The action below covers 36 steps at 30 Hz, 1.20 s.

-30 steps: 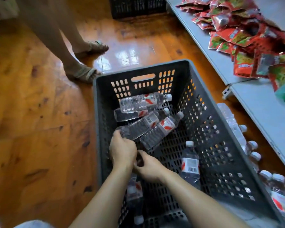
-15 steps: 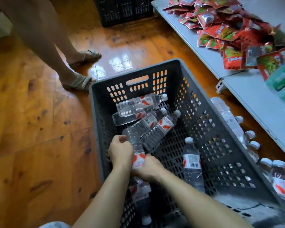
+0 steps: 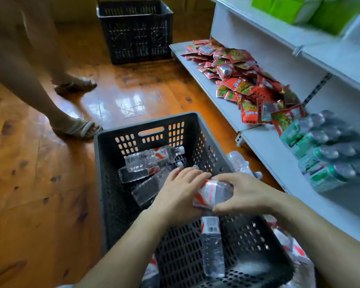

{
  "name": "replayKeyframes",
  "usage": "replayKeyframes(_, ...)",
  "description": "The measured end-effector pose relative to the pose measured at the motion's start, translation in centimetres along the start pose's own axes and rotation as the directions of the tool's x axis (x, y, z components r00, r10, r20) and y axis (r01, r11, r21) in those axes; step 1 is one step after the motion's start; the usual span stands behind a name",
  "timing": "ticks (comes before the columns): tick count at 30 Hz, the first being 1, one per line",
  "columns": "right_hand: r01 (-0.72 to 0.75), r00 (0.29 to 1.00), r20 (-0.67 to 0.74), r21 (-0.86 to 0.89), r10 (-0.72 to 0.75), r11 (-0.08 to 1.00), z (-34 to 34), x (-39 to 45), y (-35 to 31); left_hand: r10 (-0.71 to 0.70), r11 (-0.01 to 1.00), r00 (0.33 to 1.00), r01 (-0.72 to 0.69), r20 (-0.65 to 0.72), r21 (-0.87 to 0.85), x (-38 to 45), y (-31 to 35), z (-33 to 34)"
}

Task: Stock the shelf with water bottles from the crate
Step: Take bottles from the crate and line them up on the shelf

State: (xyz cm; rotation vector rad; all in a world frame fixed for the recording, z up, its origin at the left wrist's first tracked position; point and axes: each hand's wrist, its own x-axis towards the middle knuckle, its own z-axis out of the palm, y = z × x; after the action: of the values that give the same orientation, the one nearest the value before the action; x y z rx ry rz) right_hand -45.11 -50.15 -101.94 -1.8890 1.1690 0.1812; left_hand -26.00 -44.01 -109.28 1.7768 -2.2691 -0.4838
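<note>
A grey perforated crate (image 3: 110,183) stands on the wooden floor with several clear water bottles (image 3: 152,157) lying inside, red and white labels showing. Above the crate's middle I hold one water bottle (image 3: 211,193) sideways between both hands. My left hand (image 3: 180,192) grips its left end and my right hand (image 3: 247,193) wraps its right end. Another bottle (image 3: 212,244) lies below them on the crate floor. The white bottom shelf (image 3: 279,161) runs along the right.
Red snack packets (image 3: 239,80) are heaped on the shelf's far part, and green-labelled bottles (image 3: 322,152) lie on its near part. More water bottles (image 3: 240,163) sit between crate and shelf. A black crate (image 3: 136,32) stands at the back. Another person's sandalled feet (image 3: 79,127) are left of the grey crate.
Both hands lifted one bottle out of the pile and carried it right, toward the shelf side. The view tilted up, showing the shelf. The other person's feet shifted.
</note>
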Motion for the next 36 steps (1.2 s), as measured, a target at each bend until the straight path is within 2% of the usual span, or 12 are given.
replayKeyframes(2,0.053,0.996,-0.075,-0.008,-0.053,0.999,-2.5,-2.4,-0.3,0.068,0.997,0.998,-0.068,-0.01,-0.035,1.7,2.2,-2.2)
replayKeyframes(5,0.106,0.931,-0.355,0.027,-0.09,0.994,-5.8,-6.1,0.1,0.044,0.986,0.995,-0.058,-0.092,-0.159,3.3,5.1,-4.2)
replayKeyframes(10,0.342,0.712,-0.701,0.286,-0.049,0.895,-7.9,-10.6,1.9,0.029,0.895,0.984,-0.104,-0.175,-0.435,5.9,10.9,-7.2)
replayKeyframes(13,0.465,0.563,-0.826,0.324,0.007,0.824,-8.5,-12.5,3.1,0.072,0.844,0.983,-0.149,-0.168,-0.516,7.6,14.4,-8.9)
replayKeyframes(15,0.48,0.51,-0.86,0.31,0.027,0.821,-9.0,-13.9,3.9,0.087,0.793,0.984,-0.163,-0.156,-0.586,8.8,16.9,-9.7)
replayKeyframes(17,0.441,0.499,-0.866,0.286,0.032,0.851,-9.0,-15.3,4.8,0.08,0.731,0.982,-0.175,-0.172,-0.66,10.2,19.5,-10.3)
replayKeyframes(22,0.174,0.427,-0.902,0.149,0.061,0.973,-9.9,-17.1,6.6,0.015,0.61,0.967,-0.212,-0.256,-0.764,14.7,27.6,-12.0)
replayKeyframes(25,0.107,0.276,-0.954,0.148,0.113,0.983,-12.6,-17.7,7.8,-0.002,0.596,0.96,-0.224,-0.28,-0.771,16.9,32.9,-13.1)
replayKeyframes(28,-0.019,0.138,-0.978,0.158,0.16,0.987,-16.4,-18.7,9.6,0.053,0.588,0.96,-0.252,-0.275,-0.769,19.1,36.8,-14.3)
replayKeyframes(31,-0.074,0.08,-0.986,0.138,0.143,0.988,-20.0,-19.6,11.6,0.159,0.587,0.948,-0.316,-0.276,-0.745,21.9,38.6,-14.8)
replayKeyframes(34,-0.013,0.06,-0.986,0.155,0.156,0.988,-22.9,-19.2,14.4,0.217,0.596,0.948,-0.317,-0.232,-0.738,24.9,38.8,-14.0)
replayKeyframes(36,-0.005,0.053,-0.979,0.198,0.198,0.98,-24.4,-17.9,16.8,0.215,0.725,0.964,-0.267,-0.158,-0.635,26.8,38.2,-12.7)
